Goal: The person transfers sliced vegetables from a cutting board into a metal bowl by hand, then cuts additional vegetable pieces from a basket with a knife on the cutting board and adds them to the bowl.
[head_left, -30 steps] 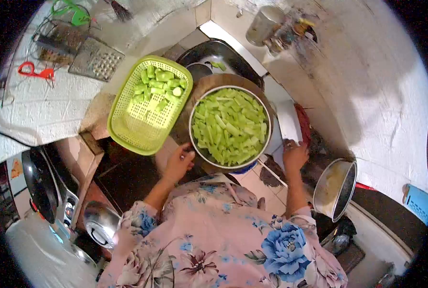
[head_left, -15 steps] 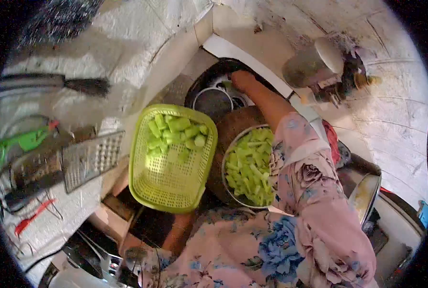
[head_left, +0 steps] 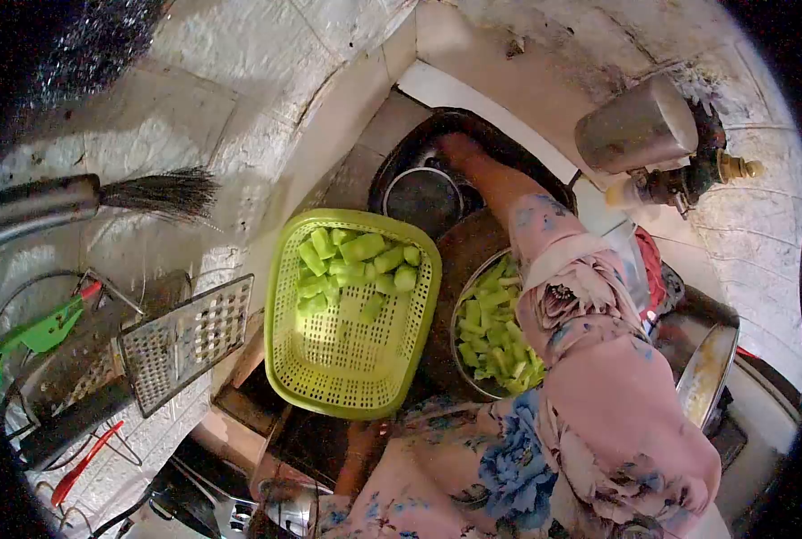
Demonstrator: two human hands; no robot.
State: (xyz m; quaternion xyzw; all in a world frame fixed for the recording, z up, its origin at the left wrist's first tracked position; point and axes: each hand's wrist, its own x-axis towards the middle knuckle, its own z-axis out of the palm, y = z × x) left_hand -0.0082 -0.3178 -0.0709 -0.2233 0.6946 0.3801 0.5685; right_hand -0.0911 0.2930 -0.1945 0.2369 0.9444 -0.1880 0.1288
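My right hand [head_left: 457,150] reaches into the black basin [head_left: 562,190] at the back, beside a round dark pot [head_left: 421,203]; its fingers are blurred and what they hold, if anything, cannot be made out. My left hand [head_left: 365,438] is low, just below the green perforated basket [head_left: 286,386], its fingers mostly in shadow. Chunks of green vegetable [head_left: 356,260] lie in the basket's upper part. A round pan of cut green pieces [head_left: 495,328] stands to the right, partly covered by my right sleeve.
A metal grater [head_left: 185,341], a brush [head_left: 158,193] and green-handled and red-handled tools hang on the left wall. A metal cup [head_left: 636,123] and a tap [head_left: 711,175] are at the upper right. Another pot [head_left: 708,373] stands at the right.
My right hand has gone from the right of the pan up into the black basin. My left hand has dropped below the basket. The view has shifted.
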